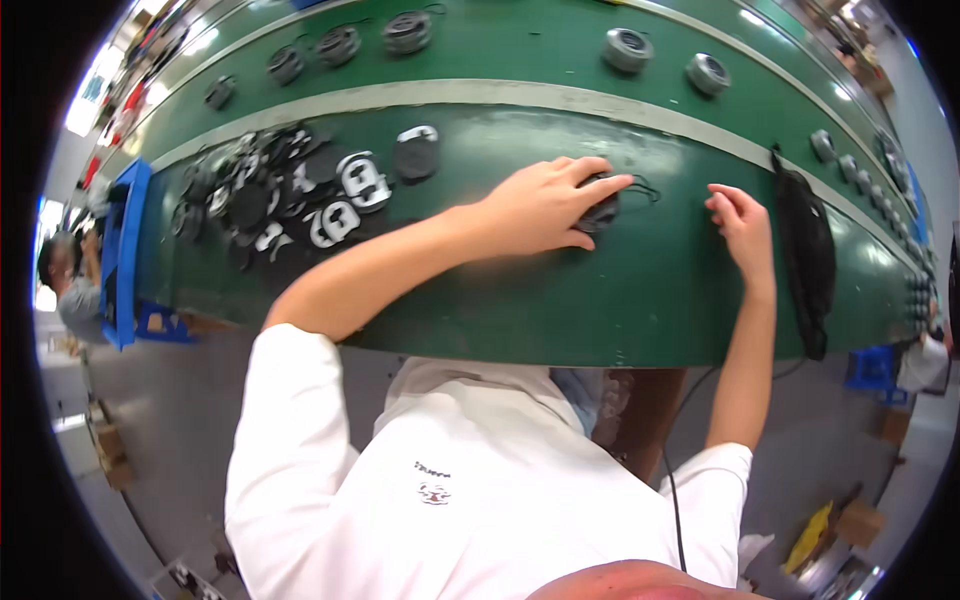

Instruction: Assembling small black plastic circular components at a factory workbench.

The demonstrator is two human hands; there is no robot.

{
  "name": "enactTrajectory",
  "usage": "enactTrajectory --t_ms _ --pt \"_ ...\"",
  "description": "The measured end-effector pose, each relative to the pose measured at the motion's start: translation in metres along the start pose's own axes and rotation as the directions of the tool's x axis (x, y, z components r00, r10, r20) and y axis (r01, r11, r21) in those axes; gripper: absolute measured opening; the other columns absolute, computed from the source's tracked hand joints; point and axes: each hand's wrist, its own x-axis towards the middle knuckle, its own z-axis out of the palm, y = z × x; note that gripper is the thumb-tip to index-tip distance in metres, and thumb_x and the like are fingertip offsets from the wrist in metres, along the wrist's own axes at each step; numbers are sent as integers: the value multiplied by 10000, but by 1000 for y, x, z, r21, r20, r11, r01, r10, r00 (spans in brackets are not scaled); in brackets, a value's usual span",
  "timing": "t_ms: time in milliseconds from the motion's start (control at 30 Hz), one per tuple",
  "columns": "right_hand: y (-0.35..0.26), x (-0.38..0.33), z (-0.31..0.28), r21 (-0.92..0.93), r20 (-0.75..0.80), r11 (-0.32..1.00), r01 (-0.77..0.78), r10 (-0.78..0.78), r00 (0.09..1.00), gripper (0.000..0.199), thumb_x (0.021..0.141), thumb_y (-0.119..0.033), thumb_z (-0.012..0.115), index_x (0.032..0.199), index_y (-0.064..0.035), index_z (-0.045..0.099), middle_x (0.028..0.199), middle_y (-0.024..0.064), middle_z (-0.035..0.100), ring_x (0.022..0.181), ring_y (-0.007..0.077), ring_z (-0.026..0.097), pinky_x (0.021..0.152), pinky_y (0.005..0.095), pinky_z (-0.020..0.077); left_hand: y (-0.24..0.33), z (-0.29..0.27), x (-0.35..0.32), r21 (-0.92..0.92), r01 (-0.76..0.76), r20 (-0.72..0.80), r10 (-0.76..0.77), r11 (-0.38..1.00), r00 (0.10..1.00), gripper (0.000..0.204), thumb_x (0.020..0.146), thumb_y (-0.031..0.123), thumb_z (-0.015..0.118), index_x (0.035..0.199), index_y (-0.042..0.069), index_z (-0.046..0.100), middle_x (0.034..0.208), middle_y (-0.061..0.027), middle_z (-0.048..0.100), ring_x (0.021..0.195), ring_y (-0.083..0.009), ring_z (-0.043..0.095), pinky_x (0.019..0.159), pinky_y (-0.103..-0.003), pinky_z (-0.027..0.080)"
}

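My left hand [545,205] lies over a small black round part [603,212] on the green workbench [560,300], fingers curled on its top and holding it down. A thin black wire [648,189] loops out from the part toward the right. My right hand [742,222] hovers a short way to the right of it, fingers bent, nothing visibly in it. To the left lies a pile of black and white plastic parts [270,195], with one black disc [416,155] at its right end.
A green conveyor belt [520,45] behind the bench carries several round grey-black parts [627,48]. A black bag [808,250] hangs over the bench's right side. A blue bin [120,250] stands at the left end, with another person [70,285] beside it.
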Motion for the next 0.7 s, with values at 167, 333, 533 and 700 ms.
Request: enactTrajectory --t_ms 167,333,533,700 --pt "-80 -13 10 86 172 967 240 -252 952 224 1007 -75 653 1182 -6 774 915 27 740 747 100 578 665 232 470 13 -84 -63 81 422 235 -429 903 872 431 870 221 844 1244 102 668 1399 -58 600 1151 -303 628 970 -389 536" --pt "-107 -9 55 28 397 859 511 -479 783 197 940 6 718 1126 -23 774 994 0 707 759 104 537 660 230 417 6 -95 -143 252 401 127 -441 881 888 395 840 88 839 1213 71 713 1242 -68 658 990 -278 668 877 -355 547" --pt "-124 -19 108 209 369 738 641 -667 648 232 867 -24 822 1094 -35 781 948 10 673 705 129 527 634 250 434 -10 -103 -116 -353 704 289 -644 616 708 389 862 -21 808 1234 51 720 1204 -75 699 993 -177 671 886 -280 549" --pt "-130 -48 126 291 235 784 548 -614 753 254 842 -25 848 1089 -39 790 943 23 684 700 128 541 629 247 450 17 -58 -45 -827 399 -19 -730 396 684 343 896 -31 805 1220 15 701 1191 -72 697 998 -155 663 911 -267 546"
